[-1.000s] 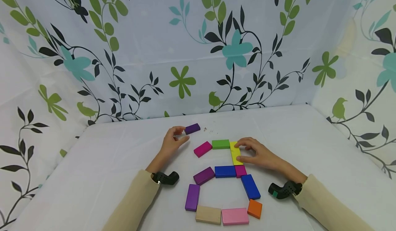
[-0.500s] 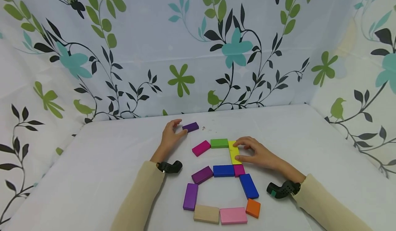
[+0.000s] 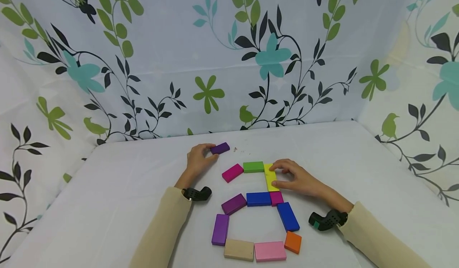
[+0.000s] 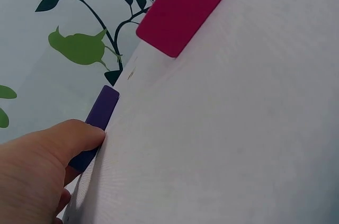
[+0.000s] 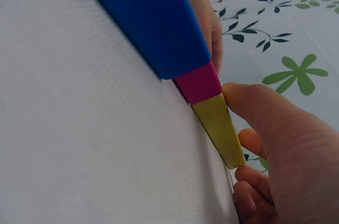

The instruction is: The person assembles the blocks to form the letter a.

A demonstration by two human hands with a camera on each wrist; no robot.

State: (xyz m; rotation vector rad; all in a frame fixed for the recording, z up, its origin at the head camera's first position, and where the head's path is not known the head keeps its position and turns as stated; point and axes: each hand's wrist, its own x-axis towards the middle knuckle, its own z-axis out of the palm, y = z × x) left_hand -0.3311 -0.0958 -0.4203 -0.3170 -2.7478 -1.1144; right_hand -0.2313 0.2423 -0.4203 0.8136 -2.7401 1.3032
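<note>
At the back left my left hand [image 3: 199, 161] pinches the left end of a dark purple block [image 3: 220, 148] between thumb and fingers. The left wrist view shows the thumb against that block's [image 4: 106, 108] near side. Over on the right, my right hand [image 3: 295, 177] holds a yellow block [image 3: 269, 178] with thumb and fingertips at its two ends. That yellow block [image 5: 219, 128] meets a small magenta block [image 5: 198, 82] in the right wrist view. A green block [image 3: 253, 167] touches the yellow one's top left, and a magenta block [image 3: 232, 173] slants off the green one's left end.
Below stands a rough ring of blocks: blue [image 3: 258, 199], purple [image 3: 234, 203], violet [image 3: 220, 229], beige [image 3: 239, 249], pink [image 3: 270, 251], orange [image 3: 293, 242] and another blue [image 3: 288, 216]. A white cloth covers the table [image 3: 118, 188]. A leaf-patterned curtain [image 3: 165, 60] hangs behind.
My left hand has moved slightly up and left, then its fingers closed onto the dark purple block's left end. My right hand has stayed at the yellow block.
</note>
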